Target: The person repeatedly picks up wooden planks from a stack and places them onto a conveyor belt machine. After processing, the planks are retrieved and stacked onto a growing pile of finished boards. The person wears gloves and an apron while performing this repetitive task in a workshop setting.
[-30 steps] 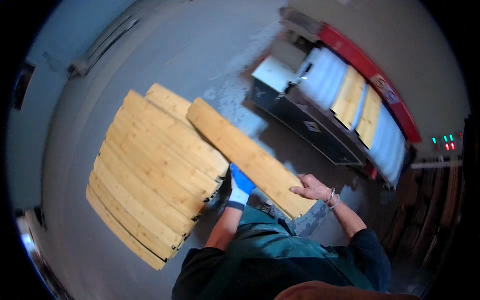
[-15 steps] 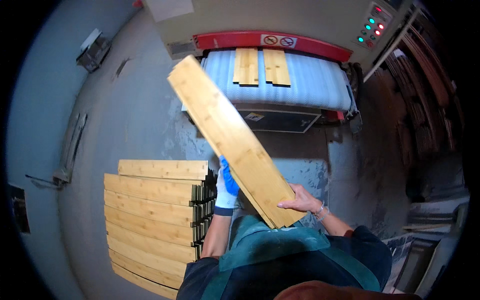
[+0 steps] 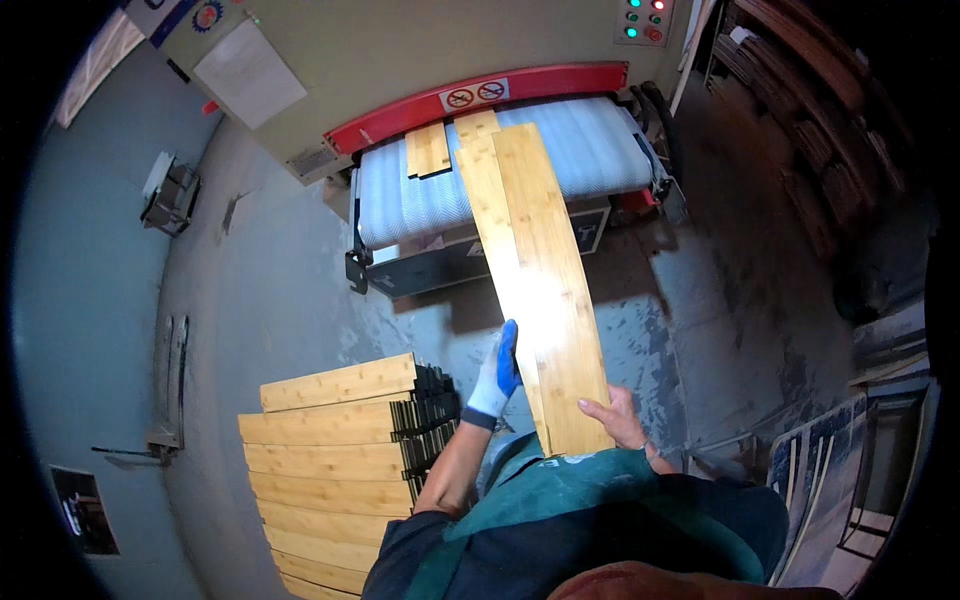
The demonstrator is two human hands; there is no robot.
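Two long, light wooden planks, an upper one and a lower one, lie fanned across each other in my hands. My left hand, in a white and blue glove, is closed on their left edge around mid-length. My bare right hand grips the near right end, thumb on top. That end meets my green apron. The far ends reach over a pale blue conveyor belt. Two shorter-looking plank ends, one at the left and one partly covered, lie on the belt under the machine's red bar.
The machine's red bar spans the belt, with lit buttons at upper right. At my left stands a stack of planks with dark grooved ends. Dark stacked boards line the right side. A metal stand is by the left wall.
The planks have swung rightward to point more straight ahead over the belt, and the lower one now shows fanned out to the left. The view has turned right.
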